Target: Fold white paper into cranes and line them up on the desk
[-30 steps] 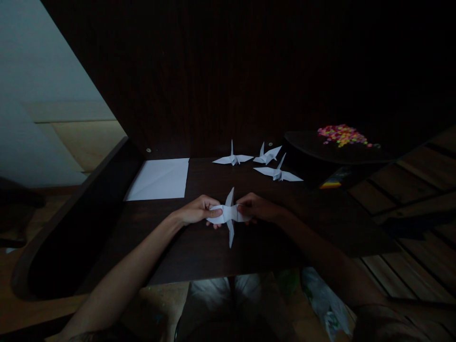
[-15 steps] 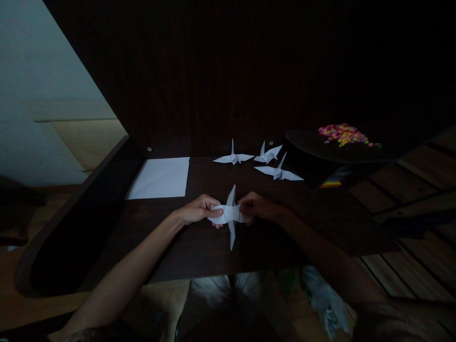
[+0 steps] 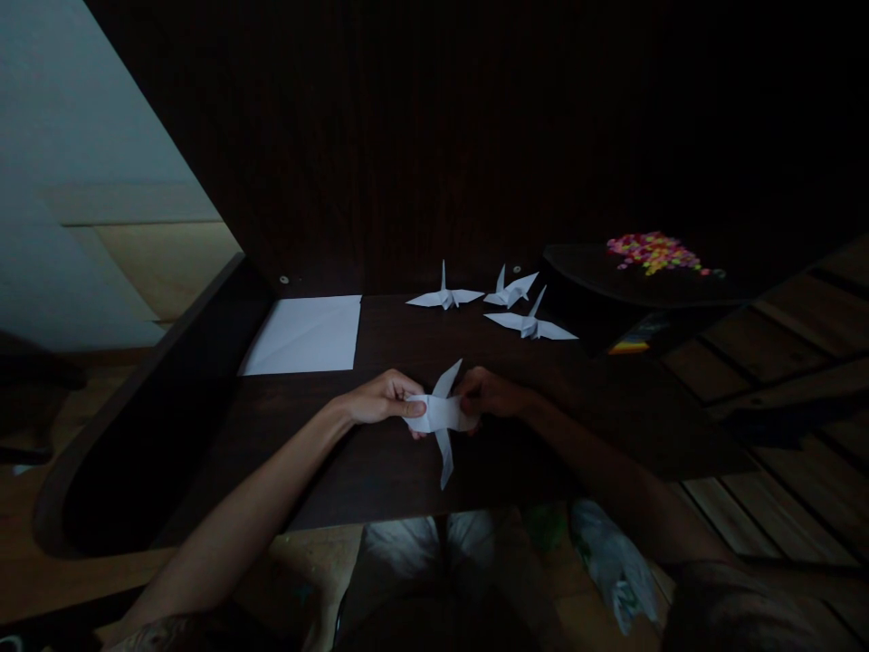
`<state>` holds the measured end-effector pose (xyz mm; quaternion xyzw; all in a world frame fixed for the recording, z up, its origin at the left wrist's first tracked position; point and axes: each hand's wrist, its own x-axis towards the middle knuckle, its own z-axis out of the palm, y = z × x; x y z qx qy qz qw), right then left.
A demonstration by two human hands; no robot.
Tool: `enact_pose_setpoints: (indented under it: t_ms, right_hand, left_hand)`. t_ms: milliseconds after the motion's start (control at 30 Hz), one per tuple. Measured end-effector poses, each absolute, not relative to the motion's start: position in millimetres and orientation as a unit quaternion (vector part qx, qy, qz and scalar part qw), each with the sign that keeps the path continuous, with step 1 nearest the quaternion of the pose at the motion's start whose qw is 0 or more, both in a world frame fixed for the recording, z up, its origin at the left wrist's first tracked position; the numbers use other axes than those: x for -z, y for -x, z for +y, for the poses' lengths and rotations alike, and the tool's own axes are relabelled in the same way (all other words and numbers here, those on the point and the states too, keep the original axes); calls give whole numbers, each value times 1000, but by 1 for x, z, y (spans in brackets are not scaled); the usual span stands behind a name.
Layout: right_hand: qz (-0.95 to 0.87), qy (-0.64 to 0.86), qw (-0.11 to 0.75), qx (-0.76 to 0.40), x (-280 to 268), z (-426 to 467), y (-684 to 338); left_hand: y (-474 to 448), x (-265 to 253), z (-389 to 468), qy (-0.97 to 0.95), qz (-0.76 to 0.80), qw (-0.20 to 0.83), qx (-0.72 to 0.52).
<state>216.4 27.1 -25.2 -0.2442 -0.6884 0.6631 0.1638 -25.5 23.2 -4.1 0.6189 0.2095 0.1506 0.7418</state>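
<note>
Between my two hands I hold a folded white paper crane (image 3: 444, 413) above the front part of the dark desk. My left hand (image 3: 386, 398) pinches its left flap, thumb on top and fingers beneath. On the opposite flap, my right hand (image 3: 490, 395) grips in the same way, its fingers partly lost in shadow. Two narrow points of the paper stick out, one toward the back and one toward me. Behind my hands stand three finished-looking paper cranes: one in the middle (image 3: 445, 297), one at the back right (image 3: 511, 290) and one nearer (image 3: 531, 325).
A stack or sheet of white paper (image 3: 304, 335) lies at the left of the desk (image 3: 326, 480). Small colourful pieces (image 3: 655, 253) are heaped on a dark raised shelf (image 3: 584, 272) at right. A raised side panel (image 3: 142, 426) bounds the desk's left. A plastic bag (image 3: 615, 561) is below.
The two narrow points of the held paper crane have spread: the far one leans more to the right, and the near one curves lower. Both hands keep their hold in nearly the same place.
</note>
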Motion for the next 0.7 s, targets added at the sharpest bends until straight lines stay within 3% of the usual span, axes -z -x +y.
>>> enact_pose_setpoints:
  t_ms: [167, 433, 700]
  right_hand:
    - [-688, 268, 141, -659, 21, 27, -216]
    - [-655, 443, 119, -600, 5, 29, -221]
    - [-622, 511, 150, -574, 14, 31, -216]
  left_hand:
    - [28, 7, 25, -617, 222, 742, -143]
    - [36, -3, 34, -624, 371, 678, -116]
    - [36, 10, 39, -613, 438, 649, -106]
